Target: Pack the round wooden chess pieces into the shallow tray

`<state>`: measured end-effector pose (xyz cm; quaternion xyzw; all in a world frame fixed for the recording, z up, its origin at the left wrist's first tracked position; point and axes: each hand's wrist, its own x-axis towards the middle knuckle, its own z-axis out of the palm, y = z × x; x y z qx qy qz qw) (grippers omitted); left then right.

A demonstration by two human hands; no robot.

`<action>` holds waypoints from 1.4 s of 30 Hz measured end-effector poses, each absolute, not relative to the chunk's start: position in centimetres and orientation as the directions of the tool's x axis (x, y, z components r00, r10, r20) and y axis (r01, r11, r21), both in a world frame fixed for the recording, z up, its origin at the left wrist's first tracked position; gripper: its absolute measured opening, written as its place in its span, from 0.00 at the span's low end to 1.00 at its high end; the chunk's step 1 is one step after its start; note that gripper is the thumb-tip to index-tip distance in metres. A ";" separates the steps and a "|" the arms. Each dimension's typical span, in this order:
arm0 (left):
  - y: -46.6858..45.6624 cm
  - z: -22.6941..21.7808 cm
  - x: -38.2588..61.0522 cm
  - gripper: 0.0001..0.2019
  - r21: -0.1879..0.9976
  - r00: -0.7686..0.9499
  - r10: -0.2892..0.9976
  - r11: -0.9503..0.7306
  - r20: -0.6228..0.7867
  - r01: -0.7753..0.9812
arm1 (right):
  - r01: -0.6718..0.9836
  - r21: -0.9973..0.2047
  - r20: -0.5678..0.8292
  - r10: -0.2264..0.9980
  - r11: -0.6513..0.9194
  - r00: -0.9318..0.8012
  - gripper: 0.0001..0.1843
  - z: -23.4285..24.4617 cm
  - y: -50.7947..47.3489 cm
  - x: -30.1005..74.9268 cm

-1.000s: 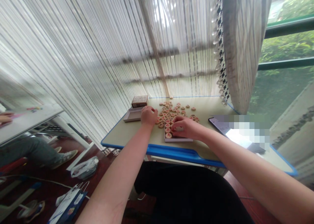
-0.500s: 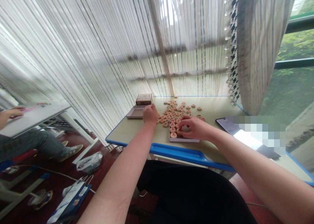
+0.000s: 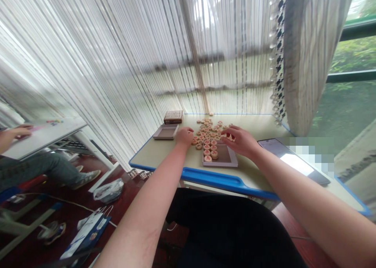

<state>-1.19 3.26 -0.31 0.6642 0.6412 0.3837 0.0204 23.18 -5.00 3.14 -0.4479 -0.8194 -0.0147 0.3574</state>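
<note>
Several round wooden game discs with red marks lie scattered on a beige table with a blue edge. A shallow box tray near the front edge holds several discs in rows at its left side. My left hand rests closed on the table at the left rim of the pile; what it holds, if anything, is hidden. My right hand hovers over the pile just behind the tray, fingers spread and reaching toward the discs.
A box lid and a small brown box lie at the table's far left. A phone lies to the right. Curtains hang behind. A seated person is at another table on the left; bags lie on the floor.
My right hand has lifted off the tray and moved back to the loose pile, opening its fingers. My left hand has stayed at the pile's left edge.
</note>
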 end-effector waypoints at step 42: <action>-3.4 0.6 -2.1 0.18 0.465 0.208 0.904 -0.377 0.374 0.801 | 0.703 -0.241 0.642 0.653 0.670 -0.403 0.18 3.6 -5.6 23.4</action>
